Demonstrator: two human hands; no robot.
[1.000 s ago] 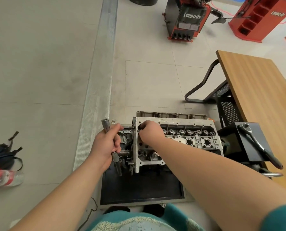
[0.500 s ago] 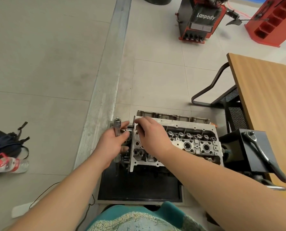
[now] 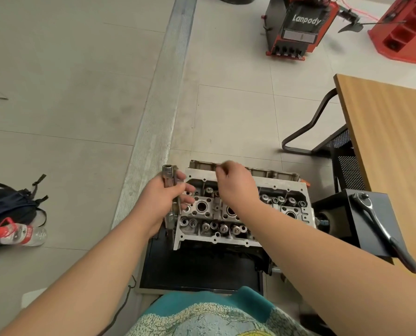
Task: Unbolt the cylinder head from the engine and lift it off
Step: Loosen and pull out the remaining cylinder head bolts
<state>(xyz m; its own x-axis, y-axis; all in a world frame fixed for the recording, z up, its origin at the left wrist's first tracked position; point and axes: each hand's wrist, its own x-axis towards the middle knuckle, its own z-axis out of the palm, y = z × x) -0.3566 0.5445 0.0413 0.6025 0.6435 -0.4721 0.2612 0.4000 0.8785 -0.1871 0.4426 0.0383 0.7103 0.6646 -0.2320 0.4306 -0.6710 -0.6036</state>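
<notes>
The aluminium cylinder head lies on the engine over a black stand base, its valve springs and plug wells facing up. At the head's left end, my left hand grips a steel socket tool upright, together with a thin long bolt. My right hand hovers over the head's far edge with its fingertips bunched together. Blur hides whether they pinch anything.
A ratchet wrench lies on a black box to the right, beside a wooden table. A backpack and a water bottle sit on the floor at left. Red workshop machines stand far back.
My right hand has lifted from the head's left end and moved toward its far edge. My left hand has raised the socket tool slightly. The camera has tilted, shifting the view.
</notes>
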